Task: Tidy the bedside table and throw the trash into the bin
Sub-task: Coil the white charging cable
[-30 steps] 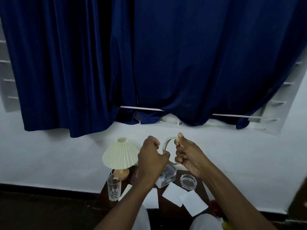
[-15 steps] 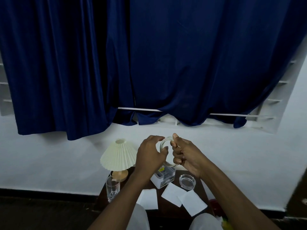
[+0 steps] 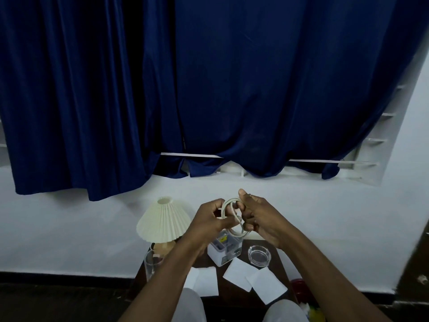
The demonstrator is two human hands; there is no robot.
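1. Both hands are raised above the dark tabletop (image 3: 277, 261), close together, with a looped whitish cable (image 3: 226, 204) held between them.
2. The left hand (image 3: 210, 219) is clenched on its side of the loop, thumb and fingers pinching the strands.
3. The right hand (image 3: 260, 219) grasps the other side, fingers curled round the cable and thumb pointing up.
4. The cable is off the tabletop, in the air over a small white box (image 3: 224, 251) that stands near the middle of the surface.
5. A round glass dish (image 3: 259, 255) sits just right of the box, not touching it.
6. The left paper sheet (image 3: 205, 281) lies flat near the front edge, partly under the left forearm; the right paper sheets (image 3: 239, 274), two of them, overlap in front of the dish.
7. A tall drinking glass (image 3: 151, 263) stands at the left front corner, with a pleated cream lamp (image 3: 163, 220) behind it.
8. A red object (image 3: 298, 284) shows low beside the tabletop's right edge; it may be a bin, but the view is too dark to tell.
9. A dark blue curtain (image 3: 209, 89) hangs across the window above the white wall.
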